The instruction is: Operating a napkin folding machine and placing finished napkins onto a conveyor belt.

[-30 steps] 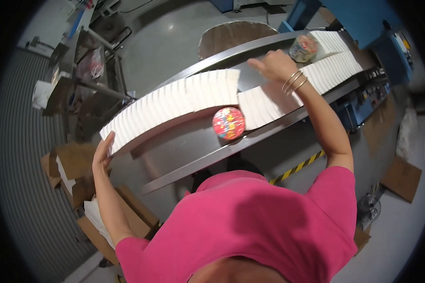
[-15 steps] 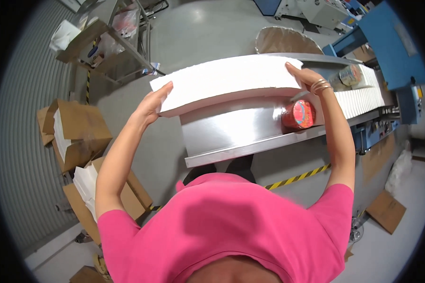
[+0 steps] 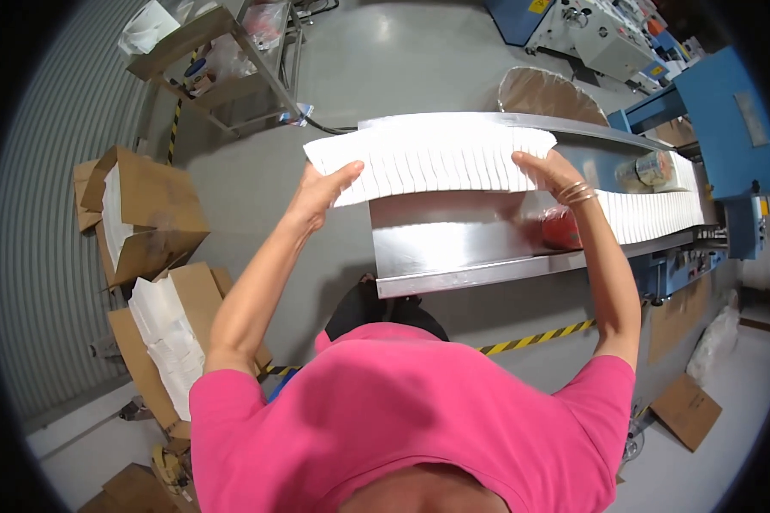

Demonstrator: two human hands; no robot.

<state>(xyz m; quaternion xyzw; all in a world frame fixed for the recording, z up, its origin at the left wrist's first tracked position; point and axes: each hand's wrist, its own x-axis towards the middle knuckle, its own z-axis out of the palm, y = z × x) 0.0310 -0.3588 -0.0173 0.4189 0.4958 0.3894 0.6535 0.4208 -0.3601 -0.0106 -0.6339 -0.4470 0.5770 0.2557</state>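
Note:
Between my two hands stretches a long, bowed stack of white paper pieces (image 3: pixel 428 158), its many edges showing as ridges. My left hand (image 3: pixel 321 192) grips the left end, thumb lying on the near face. At the other end my right hand (image 3: pixel 549 169), with bangles at the wrist, presses its thumb on the near side and hides its other fingers. The stack is over a shiny metal tray (image 3: pixel 436 244). Partly behind my right forearm, a red round thing (image 3: pixel 560 229) rests in the tray. Another row of white pieces (image 3: pixel 654 215) stands on edge to the right.
A round object with a patterned end (image 3: pixel 654 168) lies at the right by a blue machine (image 3: pixel 719 111). Open cardboard boxes (image 3: pixel 167 197) with white paper stand at left. Beyond are a metal cart (image 3: pixel 269 77) and a lined bin (image 3: pixel 552 92). Striped tape (image 3: pixel 539 337) crosses the floor.
The stack has tipped so its ridged edges now face me, and its ends have drawn closer together. My left hand has moved right; my right forearm now covers part of the red thing.

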